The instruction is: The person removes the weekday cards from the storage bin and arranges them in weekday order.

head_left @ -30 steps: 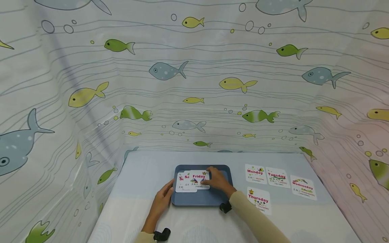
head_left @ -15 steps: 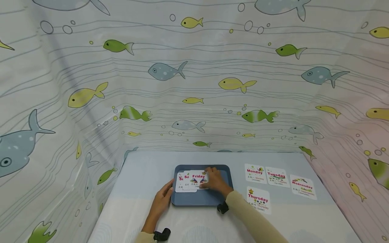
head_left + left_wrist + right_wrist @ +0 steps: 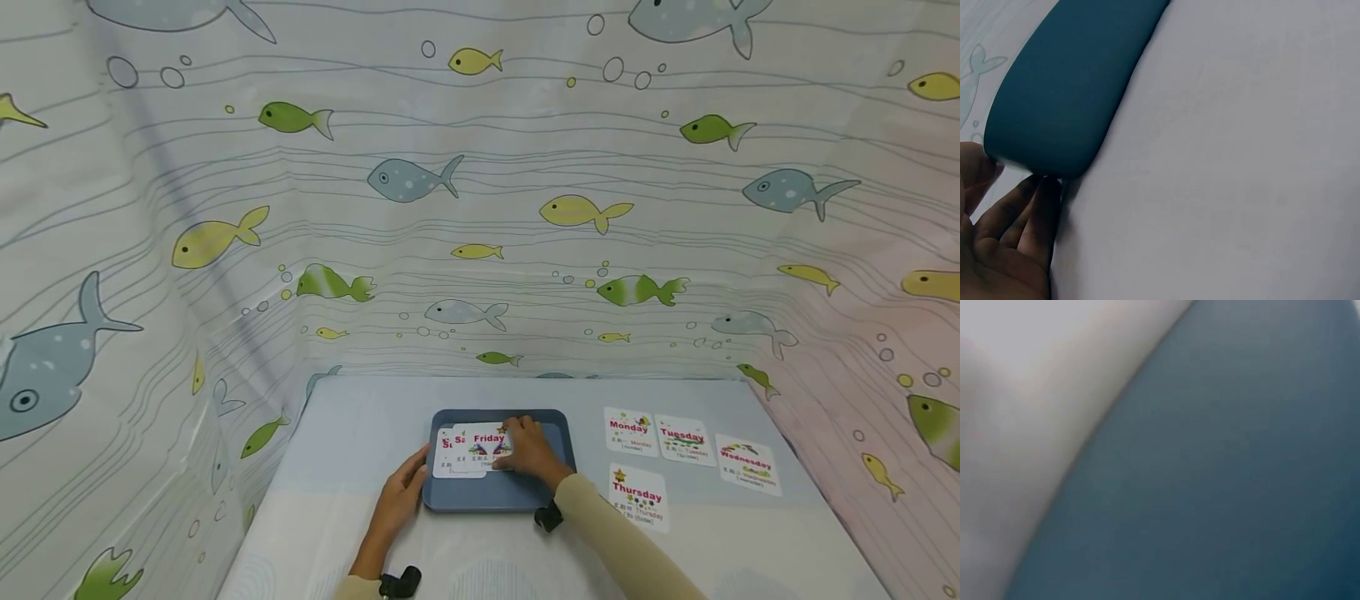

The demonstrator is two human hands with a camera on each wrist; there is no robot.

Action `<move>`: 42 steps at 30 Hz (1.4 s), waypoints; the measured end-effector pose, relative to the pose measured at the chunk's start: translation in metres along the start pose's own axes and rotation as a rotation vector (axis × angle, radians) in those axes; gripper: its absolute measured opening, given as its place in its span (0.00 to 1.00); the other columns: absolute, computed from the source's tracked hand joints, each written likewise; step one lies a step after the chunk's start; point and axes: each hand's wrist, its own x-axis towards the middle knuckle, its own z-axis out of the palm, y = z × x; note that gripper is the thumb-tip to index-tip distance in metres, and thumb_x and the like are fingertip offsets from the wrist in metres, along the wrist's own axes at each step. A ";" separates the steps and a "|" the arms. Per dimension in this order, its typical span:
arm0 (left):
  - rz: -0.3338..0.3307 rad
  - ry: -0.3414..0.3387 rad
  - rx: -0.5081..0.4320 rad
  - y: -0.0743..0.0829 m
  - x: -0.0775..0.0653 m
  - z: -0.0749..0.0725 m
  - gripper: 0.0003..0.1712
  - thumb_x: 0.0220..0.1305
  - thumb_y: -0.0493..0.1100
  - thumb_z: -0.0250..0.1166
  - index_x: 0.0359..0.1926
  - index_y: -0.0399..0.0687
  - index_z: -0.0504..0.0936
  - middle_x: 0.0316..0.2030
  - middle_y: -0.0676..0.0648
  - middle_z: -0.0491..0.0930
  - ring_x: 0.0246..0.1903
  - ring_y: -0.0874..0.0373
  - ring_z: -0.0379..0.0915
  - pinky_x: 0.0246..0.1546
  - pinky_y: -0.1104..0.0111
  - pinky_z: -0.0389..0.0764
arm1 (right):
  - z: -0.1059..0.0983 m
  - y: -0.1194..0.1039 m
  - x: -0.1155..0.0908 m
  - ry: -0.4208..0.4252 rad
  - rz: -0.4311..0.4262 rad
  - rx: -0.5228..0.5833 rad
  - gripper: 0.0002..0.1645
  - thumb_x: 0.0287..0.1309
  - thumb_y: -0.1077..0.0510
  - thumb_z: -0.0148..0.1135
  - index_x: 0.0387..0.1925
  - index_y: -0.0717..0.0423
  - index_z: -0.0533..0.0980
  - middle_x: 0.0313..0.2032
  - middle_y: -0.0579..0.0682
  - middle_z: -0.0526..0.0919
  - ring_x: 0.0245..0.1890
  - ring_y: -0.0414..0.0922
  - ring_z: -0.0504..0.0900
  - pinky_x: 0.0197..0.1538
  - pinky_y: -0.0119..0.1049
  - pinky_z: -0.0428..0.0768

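A blue tray (image 3: 487, 497) lies on the table, with several overlapping white day cards at its left and middle. On top is the Friday card (image 3: 483, 446); under it show parts of a Saturday card (image 3: 457, 463) and a card starting "Su" (image 3: 444, 458). My right hand (image 3: 531, 450) pinches the Friday card at its right side, thumb at the lower edge and fingers at the upper, covering its right end. Loosely bent, my left hand (image 3: 401, 492) touches the tray's left side; in the left wrist view its fingertips (image 3: 1041, 180) meet the outer wall.
Right of the tray, the Monday card (image 3: 630, 431), Tuesday card (image 3: 684, 438) and Wednesday card (image 3: 747, 463) form a row on the white tablecloth (image 3: 360, 417). The Thursday card (image 3: 638, 497) lies below Monday, beside my right sleeve (image 3: 622, 542). A fish-print curtain surrounds the table.
My right hand has shifted slightly left, still at the right side of the Friday card. The left hand stays at the tray's side, and the other cards lie as before.
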 end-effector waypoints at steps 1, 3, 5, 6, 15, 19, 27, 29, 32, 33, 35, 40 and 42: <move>0.000 0.000 0.000 0.001 0.000 0.000 0.25 0.77 0.45 0.55 0.72 0.58 0.69 0.70 0.47 0.70 0.73 0.49 0.61 0.73 0.51 0.63 | 0.000 0.000 0.000 -0.003 0.002 0.006 0.48 0.41 0.45 0.83 0.63 0.54 0.70 0.56 0.58 0.72 0.52 0.52 0.69 0.56 0.50 0.78; 0.000 0.000 0.001 0.002 -0.001 0.000 0.25 0.76 0.45 0.55 0.72 0.57 0.70 0.70 0.47 0.70 0.73 0.48 0.61 0.73 0.51 0.63 | -0.001 -0.001 -0.001 -0.010 0.006 0.020 0.49 0.41 0.46 0.83 0.64 0.54 0.70 0.57 0.59 0.71 0.53 0.54 0.69 0.58 0.51 0.78; 0.003 -0.001 0.005 0.002 -0.001 0.000 0.25 0.77 0.45 0.55 0.72 0.57 0.69 0.70 0.46 0.70 0.73 0.48 0.61 0.73 0.51 0.63 | -0.002 -0.001 0.000 -0.021 0.011 0.049 0.50 0.42 0.47 0.83 0.65 0.54 0.69 0.58 0.60 0.71 0.55 0.55 0.69 0.59 0.53 0.78; 0.003 -0.001 0.006 0.002 -0.001 0.000 0.25 0.77 0.45 0.55 0.72 0.56 0.69 0.70 0.46 0.70 0.73 0.48 0.61 0.73 0.51 0.63 | -0.002 -0.001 0.000 -0.025 0.013 0.066 0.50 0.42 0.48 0.83 0.66 0.54 0.69 0.58 0.61 0.70 0.55 0.56 0.70 0.59 0.54 0.78; 0.024 -0.002 0.027 0.002 0.001 0.001 0.25 0.77 0.46 0.54 0.72 0.57 0.69 0.71 0.46 0.70 0.73 0.47 0.60 0.73 0.50 0.63 | -0.006 0.004 0.009 -0.095 0.069 0.183 0.52 0.40 0.54 0.84 0.66 0.55 0.66 0.57 0.61 0.64 0.49 0.53 0.72 0.59 0.52 0.78; 0.012 0.006 0.023 0.001 0.001 0.001 0.25 0.77 0.46 0.54 0.72 0.58 0.70 0.71 0.48 0.70 0.74 0.49 0.60 0.73 0.52 0.62 | -0.007 0.003 0.013 -0.114 0.104 0.205 0.53 0.38 0.55 0.85 0.65 0.55 0.65 0.56 0.62 0.65 0.49 0.54 0.73 0.60 0.54 0.77; 0.001 0.010 0.019 0.002 0.001 0.001 0.25 0.77 0.45 0.54 0.72 0.57 0.70 0.71 0.47 0.70 0.73 0.49 0.60 0.74 0.51 0.62 | -0.007 -0.002 0.011 -0.110 0.154 0.242 0.56 0.37 0.57 0.85 0.65 0.58 0.61 0.55 0.64 0.71 0.50 0.55 0.75 0.62 0.56 0.76; -0.003 0.010 0.017 0.002 0.001 0.000 0.25 0.77 0.45 0.54 0.72 0.57 0.70 0.71 0.47 0.70 0.74 0.49 0.60 0.74 0.51 0.62 | -0.008 -0.004 0.009 -0.105 0.160 0.268 0.57 0.37 0.58 0.85 0.66 0.59 0.60 0.56 0.65 0.72 0.51 0.56 0.75 0.63 0.57 0.75; -0.007 0.009 0.019 0.001 0.001 0.000 0.25 0.77 0.46 0.54 0.72 0.57 0.69 0.71 0.47 0.69 0.74 0.49 0.60 0.74 0.51 0.62 | -0.008 -0.005 0.008 -0.090 0.169 0.307 0.58 0.38 0.61 0.84 0.67 0.61 0.57 0.57 0.66 0.72 0.54 0.58 0.75 0.65 0.59 0.73; -0.005 0.007 0.023 0.001 0.001 0.000 0.25 0.77 0.46 0.54 0.72 0.56 0.69 0.71 0.47 0.69 0.74 0.48 0.60 0.74 0.51 0.62 | -0.007 -0.006 0.007 -0.085 0.171 0.313 0.58 0.39 0.61 0.83 0.67 0.62 0.57 0.57 0.67 0.72 0.55 0.58 0.75 0.65 0.59 0.73; -0.005 0.007 0.029 0.000 0.001 0.001 0.25 0.77 0.46 0.54 0.72 0.56 0.69 0.71 0.46 0.69 0.74 0.47 0.60 0.73 0.51 0.62 | -0.005 -0.006 0.007 -0.077 0.175 0.313 0.58 0.40 0.62 0.83 0.68 0.63 0.55 0.58 0.67 0.74 0.55 0.58 0.76 0.66 0.58 0.73; -0.009 0.004 0.030 -0.001 0.000 0.000 0.25 0.77 0.46 0.54 0.72 0.56 0.69 0.71 0.46 0.69 0.74 0.47 0.59 0.74 0.51 0.62 | 0.002 -0.005 0.007 -0.057 0.178 0.309 0.57 0.41 0.62 0.82 0.67 0.64 0.55 0.54 0.65 0.78 0.49 0.55 0.78 0.62 0.56 0.76; -0.010 0.004 0.026 -0.001 0.000 0.000 0.25 0.77 0.46 0.54 0.72 0.56 0.69 0.71 0.46 0.69 0.74 0.47 0.59 0.74 0.51 0.62 | 0.003 -0.005 0.007 -0.055 0.184 0.313 0.54 0.42 0.62 0.81 0.66 0.63 0.56 0.51 0.63 0.79 0.46 0.53 0.78 0.59 0.55 0.77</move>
